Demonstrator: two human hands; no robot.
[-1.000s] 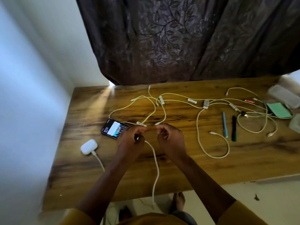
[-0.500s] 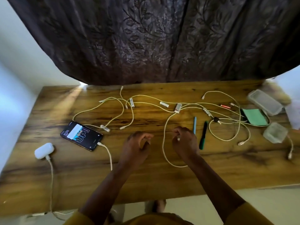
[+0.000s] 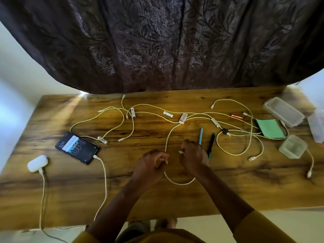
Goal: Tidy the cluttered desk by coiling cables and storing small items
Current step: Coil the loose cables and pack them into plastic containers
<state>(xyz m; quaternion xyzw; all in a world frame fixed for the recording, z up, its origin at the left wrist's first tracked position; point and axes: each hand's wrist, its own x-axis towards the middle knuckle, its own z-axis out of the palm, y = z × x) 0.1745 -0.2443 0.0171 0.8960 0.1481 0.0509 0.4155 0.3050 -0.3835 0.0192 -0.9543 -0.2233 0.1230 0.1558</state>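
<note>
Cable, white, mid-desk: runs from small white adapter far ahead of hands, down between both hands, loops under wrists toward body. Best handling, judged: keep plug end pinned in right, feed slack with left, make even loops off the desk, lift clear of pens before pulling so nothing drags.

Head view, hands. Right hand curled, fingertips pinching cable's plug end, small white tip poking out on its left side. Left hand curled too, cable passing along its right edge; fingers look closed on the cord but blurred, grip not certain. Hands close, not touching. Forearms coming in from near edge, converging.

Head view, surroundings. Blue pen just beyond right hand, green pen just right of it, near knuckles. Phone well left of left hand, own cable plugged in. White charger case further left. Tangle of other cables far ahead and right. Green notepad, clear boxes far right. Coiling only starting, most clutter untouched.
</note>
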